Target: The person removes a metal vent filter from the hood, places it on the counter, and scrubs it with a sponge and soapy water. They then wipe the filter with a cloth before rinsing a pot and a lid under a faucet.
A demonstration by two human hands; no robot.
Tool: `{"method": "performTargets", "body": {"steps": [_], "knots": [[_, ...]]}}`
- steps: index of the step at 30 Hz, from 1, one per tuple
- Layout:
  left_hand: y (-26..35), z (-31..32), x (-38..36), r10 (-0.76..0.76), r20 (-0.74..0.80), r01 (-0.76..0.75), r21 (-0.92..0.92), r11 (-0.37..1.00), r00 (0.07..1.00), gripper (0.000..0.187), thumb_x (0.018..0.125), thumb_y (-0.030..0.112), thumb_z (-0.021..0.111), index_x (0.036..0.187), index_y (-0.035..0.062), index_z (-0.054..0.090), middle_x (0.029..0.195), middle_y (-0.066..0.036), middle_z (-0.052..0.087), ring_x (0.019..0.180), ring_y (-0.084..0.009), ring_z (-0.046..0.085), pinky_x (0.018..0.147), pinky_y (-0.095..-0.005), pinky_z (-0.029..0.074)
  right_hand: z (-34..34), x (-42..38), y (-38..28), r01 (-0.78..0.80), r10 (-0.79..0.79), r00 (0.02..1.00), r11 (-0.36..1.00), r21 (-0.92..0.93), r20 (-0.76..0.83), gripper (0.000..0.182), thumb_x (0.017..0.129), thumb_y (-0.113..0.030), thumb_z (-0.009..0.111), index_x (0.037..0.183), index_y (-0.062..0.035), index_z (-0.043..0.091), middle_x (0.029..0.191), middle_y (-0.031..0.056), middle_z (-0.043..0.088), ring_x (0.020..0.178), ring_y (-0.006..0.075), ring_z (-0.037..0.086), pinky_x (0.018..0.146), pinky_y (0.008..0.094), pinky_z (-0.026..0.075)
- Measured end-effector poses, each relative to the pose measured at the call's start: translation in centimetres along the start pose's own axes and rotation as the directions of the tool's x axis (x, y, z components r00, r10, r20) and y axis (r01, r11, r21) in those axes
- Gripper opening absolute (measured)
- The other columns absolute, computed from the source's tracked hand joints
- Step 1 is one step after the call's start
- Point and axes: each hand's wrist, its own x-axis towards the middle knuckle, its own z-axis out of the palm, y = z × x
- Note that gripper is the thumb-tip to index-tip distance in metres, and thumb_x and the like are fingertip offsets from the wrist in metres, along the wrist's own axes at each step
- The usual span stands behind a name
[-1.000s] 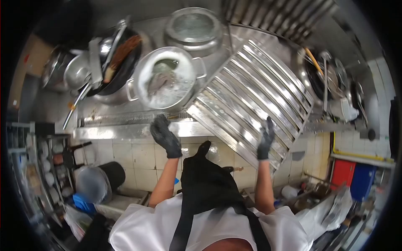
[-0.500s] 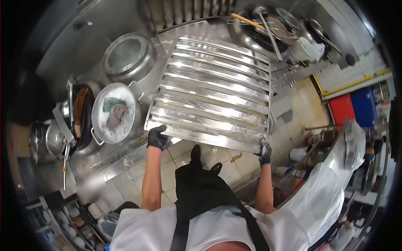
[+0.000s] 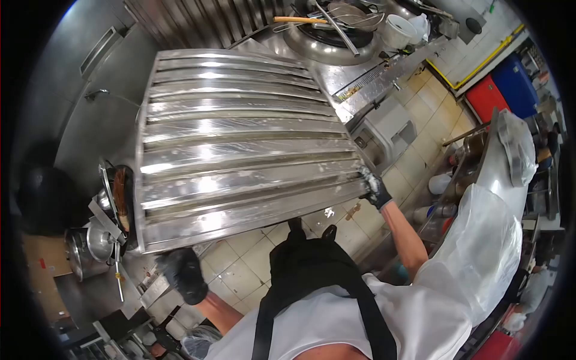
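A large stainless-steel hood filter (image 3: 240,138) with rows of slanted slats is held up in front of me, tilted. My right hand (image 3: 375,187), in a dark glove with suds on it, grips its lower right corner. At the lower left corner my left hand (image 3: 183,276), also dark-gloved, is bent at the filter's bottom edge; its fingertips are partly hidden. Wet streaks and foam spots shine on the slats. The filter covers most of the steel counter behind it.
A wok (image 3: 330,51) with ladles and strainers stands at the back right, beside a white tub (image 3: 399,31). Pots (image 3: 84,252) crowd the left side. To my right runs a shelf unit under plastic sheeting (image 3: 480,240). The tiled floor (image 3: 240,279) looks wet.
The filter has risen closer to me and swung left, now covering the soapy pan and the lidded pot. My left hand has moved down and left; the view has turned too.
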Motion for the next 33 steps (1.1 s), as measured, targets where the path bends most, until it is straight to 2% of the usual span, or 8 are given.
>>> {"method": "performTargets", "body": {"steps": [2,7,11,17,22,25,28,33], "knots": [[-2.0,3.6,2.1,-0.319,0.250,0.253,-0.967,-0.033,0.914,0.026,0.081,0.007,0.069,0.107,0.0018,0.066,0.101,-0.010,0.065,0.090,-0.0209,0.063,0.080,-0.0356,0.052,2.4,0.1,3.1,-0.115,0.109,0.989,0.992,0.060,0.101,0.039,0.095,-0.042,0.060,0.120,-0.0117,0.065,0.104,0.0039,0.070,0.083,0.0157,0.067,0.070,0.0354,0.057],[-17.4,7.1,15.2,-0.241,0.720,-0.020,-0.301,-0.953,0.651,0.032,0.085,0.006,0.066,0.116,-0.0011,0.065,0.116,-0.016,0.066,0.110,-0.0287,0.062,0.102,-0.0434,0.046,15.1,-1.6,13.4,-0.317,0.267,0.910,0.941,0.119,0.318,0.047,0.093,-0.053,0.058,0.123,-0.0167,0.061,0.110,0.0037,0.066,0.094,0.0170,0.066,0.081,0.0417,0.057],[-23.1,4.4,20.1,0.183,0.769,-0.217,0.386,-0.897,0.612,0.030,0.082,-0.005,0.068,0.112,-0.0044,0.065,0.114,-0.013,0.068,0.097,-0.0217,0.067,0.084,-0.0345,0.056,23.6,-1.5,19.6,-0.439,0.359,0.834,0.892,0.108,0.419,0.047,0.094,-0.060,0.051,0.123,-0.0242,0.059,0.101,-0.0031,0.061,0.093,0.0137,0.060,0.081,0.0516,0.055],[-25.5,-4.8,20.3,-0.228,0.481,-0.260,0.000,-0.966,0.847,0.018,0.080,0.007,0.077,0.093,0.0017,0.066,0.085,-0.004,0.067,0.072,-0.0121,0.061,0.066,-0.0269,0.051,25.3,-1.9,17.7,-0.199,0.343,0.838,0.916,-0.347,0.425,0.038,0.093,-0.059,0.053,0.117,-0.0298,0.059,0.097,-0.0037,0.057,0.097,0.0133,0.057,0.081,0.0539,0.053],[-22.9,-12.2,16.5,-0.405,-0.224,-0.343,0.268,-0.900,0.886,0.031,0.084,0.009,0.069,0.114,0.0045,0.064,0.105,-0.007,0.065,0.094,-0.0179,0.060,0.084,-0.0311,0.048,18.0,-1.8,5.0,-0.206,-0.008,0.861,0.908,0.364,0.508,0.046,0.099,-0.051,0.046,0.128,-0.0170,0.056,0.120,0.0045,0.059,0.101,0.0177,0.059,0.091,0.0411,0.051],[-25.1,-23.1,11.6,-0.514,-0.474,-0.598,-0.033,-0.801,0.714,0.020,0.083,0.026,0.064,0.086,0.0070,0.066,0.083,-0.012,0.066,0.074,-0.0325,0.065,0.070,-0.0434,0.051,8.3,-0.9,-0.2,0.695,-0.602,0.697,0.702,-0.159,0.389,0.045,0.100,-0.036,0.046,0.132,-0.0050,0.053,0.130,0.0161,0.056,0.111,0.0246,0.059,0.092,0.0421,0.052],[-25.0,-32.2,4.2,-0.532,-0.372,-0.564,0.028,-0.825,0.760,0.016,0.080,0.018,0.059,0.091,0.0080,0.066,0.078,-0.011,0.063,0.063,-0.0269,0.062,0.053,-0.0462,0.046,7.4,-9.6,-12.2,-0.047,-0.144,0.851,0.937,0.346,0.506,0.051,0.095,-0.041,0.054,0.127,-0.0013,0.057,0.117,0.0177,0.064,0.106,0.0291,0.063,0.088,0.0445,0.054],[-22.1,-40.8,-4.9,-0.643,-0.373,-0.631,0.171,-0.757,0.669,0.022,0.082,0.020,0.056,0.097,0.0071,0.065,0.081,-0.009,0.063,0.066,-0.0257,0.062,0.051,-0.0417,0.046,-5.0,-3.5,-6.2,0.027,-0.015,0.918,0.999,-0.025,0.396,0.040,0.078,-0.010,0.069,0.114,0.0040,0.061,0.094,0.0108,0.068,0.086,0.0218,0.066,0.080,0.0322,0.055]]}}
